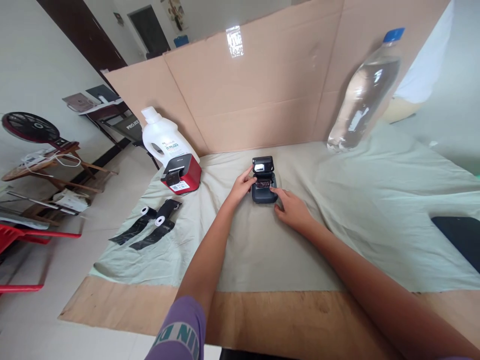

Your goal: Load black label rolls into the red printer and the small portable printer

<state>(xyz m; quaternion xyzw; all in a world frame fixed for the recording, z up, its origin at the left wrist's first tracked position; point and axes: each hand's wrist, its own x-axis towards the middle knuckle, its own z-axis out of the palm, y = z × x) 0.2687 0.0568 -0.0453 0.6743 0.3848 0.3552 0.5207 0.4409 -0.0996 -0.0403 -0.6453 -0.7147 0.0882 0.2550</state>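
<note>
A small dark label printer [264, 184] sat near the middle of the table [123, 305], on a pale green cloth [337, 230], with its lid tipped up and open toward the cardboard screen [262, 95] behind it. The left hand [242, 187] touched the printer's left side, fingers loosely curled and thumb up by the lid hinge. The right hand [293, 210] lay on the cloth at the printer's right front corner, fingers lightly bent, the forefinger reaching to the edge of the open compartment; neither hand gripped anything.

Well to the left stood a red-and-black printer [182, 174], with a white plastic jug [163, 136] just behind it. Two black-wrapped rolls [152, 226] lay nearer the table's left edge. A clear water bottle with a blue cap [363, 95] leaned against the cardboard at the far right.
</note>
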